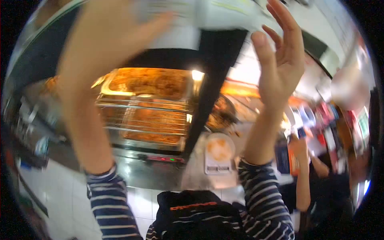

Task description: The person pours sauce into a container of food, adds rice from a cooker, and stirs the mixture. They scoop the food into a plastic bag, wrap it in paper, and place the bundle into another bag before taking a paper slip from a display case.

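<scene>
My left hand (114, 34) is raised at the upper left, smeared by motion. Its thumb points right, over a pale sheet-like surface (178, 38), while its other fingers run out of the picture. My right hand (282, 56) is up at the upper right, open, fingers apart and slightly curled, with nothing in it. Between my forearms stands a lit warming cabinet (218, 52) with a black frame. Inside it, trays of orange-brown food (148, 82) sit behind and under a wire rack (146, 116). White packages (228, 14) with yellow-green print lie on top, between my hands.
Right of the cabinet, a white kitchen scale (218, 168) holds a round dish (220, 148) on the counter. Behind it is a dark pan (222, 114) of food. Another person's arm (302, 176) reaches in at the right. The floor (64, 184) is white-tiled.
</scene>
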A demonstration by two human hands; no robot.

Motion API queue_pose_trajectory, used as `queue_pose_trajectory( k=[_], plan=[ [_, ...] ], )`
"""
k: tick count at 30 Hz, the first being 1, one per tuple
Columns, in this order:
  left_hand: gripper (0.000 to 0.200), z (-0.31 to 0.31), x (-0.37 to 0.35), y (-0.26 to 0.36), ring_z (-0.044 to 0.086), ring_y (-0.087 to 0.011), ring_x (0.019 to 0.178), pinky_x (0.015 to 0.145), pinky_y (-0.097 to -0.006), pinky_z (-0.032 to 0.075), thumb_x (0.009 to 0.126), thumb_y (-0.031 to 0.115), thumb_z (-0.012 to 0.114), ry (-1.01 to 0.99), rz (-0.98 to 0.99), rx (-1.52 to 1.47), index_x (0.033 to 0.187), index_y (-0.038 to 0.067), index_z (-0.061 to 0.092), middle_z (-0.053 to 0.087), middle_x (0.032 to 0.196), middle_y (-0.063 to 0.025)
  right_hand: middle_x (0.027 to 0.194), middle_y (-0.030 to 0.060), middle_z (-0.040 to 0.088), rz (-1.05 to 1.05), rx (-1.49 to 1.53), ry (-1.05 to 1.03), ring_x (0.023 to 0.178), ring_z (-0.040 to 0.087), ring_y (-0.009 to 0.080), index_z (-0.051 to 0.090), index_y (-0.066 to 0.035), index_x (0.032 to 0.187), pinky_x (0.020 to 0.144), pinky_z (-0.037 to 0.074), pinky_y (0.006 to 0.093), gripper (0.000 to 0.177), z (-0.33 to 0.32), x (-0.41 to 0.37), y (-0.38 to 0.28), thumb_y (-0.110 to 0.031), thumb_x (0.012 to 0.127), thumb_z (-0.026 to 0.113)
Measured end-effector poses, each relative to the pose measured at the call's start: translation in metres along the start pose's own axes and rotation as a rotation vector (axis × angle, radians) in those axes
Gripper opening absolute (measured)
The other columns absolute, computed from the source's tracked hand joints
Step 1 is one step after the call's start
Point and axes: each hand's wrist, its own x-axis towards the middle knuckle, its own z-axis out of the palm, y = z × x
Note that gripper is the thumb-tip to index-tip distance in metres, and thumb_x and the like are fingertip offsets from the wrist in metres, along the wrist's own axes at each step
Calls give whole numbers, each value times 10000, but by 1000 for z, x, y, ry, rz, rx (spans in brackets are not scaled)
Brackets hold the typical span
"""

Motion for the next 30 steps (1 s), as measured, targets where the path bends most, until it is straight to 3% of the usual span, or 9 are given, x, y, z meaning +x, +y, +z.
queue_pose_trajectory(
  k=[4,6,7,8,11,13,15,20,30],
  plan=[
    [336,-11,-17,-6,527,-256,916,778,-339,408,780,207,598,155,105,252,1086,77,553,531,1032,-125,938,138,592,187,78,280,874,566,191,551,45,987,735,449,282,246,-36,-86,-23,-44,763,602],
    [318,-10,-75,-6,573,-251,813,695,-336,445,821,295,511,397,-322,225,1013,54,590,577,926,-128,650,56,607,512,157,227,567,573,128,617,11,783,550,462,226,47,-47,-151,-32,-24,751,617],
    [304,6,-112,5,570,-252,839,723,-353,444,838,281,460,474,-498,194,998,55,585,578,940,-129,609,21,599,729,139,-34,513,547,84,643,-43,764,495,438,218,19,-55,-186,-37,-59,754,642],
    [300,22,-149,16,567,-253,865,750,-371,442,855,267,409,554,-672,151,983,56,581,578,954,-131,575,10,570,641,-9,-201,481,513,79,619,-77,698,461,399,228,67,-56,-206,-38,-83,758,649],
    [167,62,-175,103,527,-294,827,725,-464,424,857,144,400,861,-54,164,861,47,536,526,858,-143,528,26,504,1221,143,-346,448,410,90,510,-41,601,442,347,266,282,-65,-294,-63,-192,830,574],
    [103,85,-201,149,514,-277,746,696,-439,416,789,116,459,401,-67,-545,808,46,534,524,825,-111,487,19,440,1387,116,-321,441,358,88,455,-29,570,431,323,274,376,-71,-331,-79,-246,872,507],
    [119,110,-208,199,522,-240,705,675,-362,426,737,71,565,-92,-498,-783,843,24,594,541,717,-102,444,-9,365,1421,40,-296,429,324,72,417,-38,541,409,299,266,444,-83,-365,-86,-288,906,442],
    [199,131,-240,225,510,-231,598,591,-336,389,690,3,612,-505,-591,-998,886,39,612,508,593,-63,453,-6,336,1460,-277,-176,451,319,66,410,-21,538,417,297,273,455,-132,-377,-57,-284,909,436],
    [172,131,-256,228,514,-235,604,599,-345,378,732,38,600,-504,-663,-812,903,44,608,536,626,-73,491,97,439,1537,-328,-398,459,407,120,590,-16,747,458,353,326,373,-138,-393,-42,-336,881,453]
  ],
)
